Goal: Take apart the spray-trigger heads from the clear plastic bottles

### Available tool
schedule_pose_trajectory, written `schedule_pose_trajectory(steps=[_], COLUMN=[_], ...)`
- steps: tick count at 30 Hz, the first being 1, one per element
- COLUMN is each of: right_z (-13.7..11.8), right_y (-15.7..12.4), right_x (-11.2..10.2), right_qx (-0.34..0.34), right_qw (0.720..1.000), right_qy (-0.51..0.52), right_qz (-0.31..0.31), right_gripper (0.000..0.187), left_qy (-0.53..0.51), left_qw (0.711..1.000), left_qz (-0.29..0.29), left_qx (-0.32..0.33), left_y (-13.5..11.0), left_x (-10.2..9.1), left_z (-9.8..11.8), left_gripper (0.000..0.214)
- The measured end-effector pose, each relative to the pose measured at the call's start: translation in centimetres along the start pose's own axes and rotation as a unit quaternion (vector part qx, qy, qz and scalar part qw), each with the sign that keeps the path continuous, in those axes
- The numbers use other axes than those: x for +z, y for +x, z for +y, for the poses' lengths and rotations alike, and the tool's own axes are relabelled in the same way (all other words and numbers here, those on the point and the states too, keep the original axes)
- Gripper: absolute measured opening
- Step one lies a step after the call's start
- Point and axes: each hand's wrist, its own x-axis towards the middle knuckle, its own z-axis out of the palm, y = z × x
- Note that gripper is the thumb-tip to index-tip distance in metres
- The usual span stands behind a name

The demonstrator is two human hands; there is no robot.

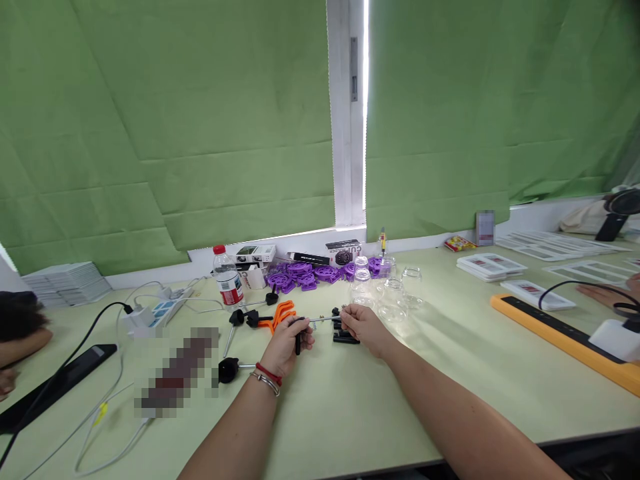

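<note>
My left hand (284,348) is closed around a black part from which a thin metal rod (323,319) runs to the right. Fingertips of my right hand (364,328) pinch the rod's far end, where a small dark piece shows. Just under the rod, several short black pieces (346,337) lie on the table. Beside my left hand is an orange plastic part (281,315). Metal rods with black ends (229,371) lie to the left of that hand, one close to my wrist. What exactly sits inside each grip is partly hidden by the fingers.
Purple plastic parts (300,275) and clear cups (393,299) stand behind my hands. A red-capped bottle (230,283), small boxes (345,253) and a power strip (167,308) are further left. At right lies a long orange-and-black bar (560,340). Other people's arms show at both sides.
</note>
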Motion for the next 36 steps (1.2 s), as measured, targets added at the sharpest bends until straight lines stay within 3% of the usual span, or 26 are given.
schedule_pose_trajectory(steps=[11, 20, 36], right_z=[-0.05, 0.17, 0.11], right_y=[0.07, 0.07, 0.09], right_x=[-0.03, -0.28, -0.19], right_qx=[0.025, -0.026, -0.002], right_qw=[1.000, 1.000, 1.000], right_qy=[0.006, 0.001, -0.011], right_qz=[0.004, -0.008, -0.009], right_gripper=[0.049, 0.029, 0.036], left_qy=[-0.005, -0.008, -0.001], left_qw=[1.000, 1.000, 1.000], left_qz=[0.006, 0.010, 0.012], left_qx=[0.002, 0.009, 0.004], left_y=[0.08, -0.09, -0.09], left_x=[-0.08, 0.05, 0.11], left_z=[0.00, 0.23, 0.27], left_gripper=[0.031, 0.032, 0.031])
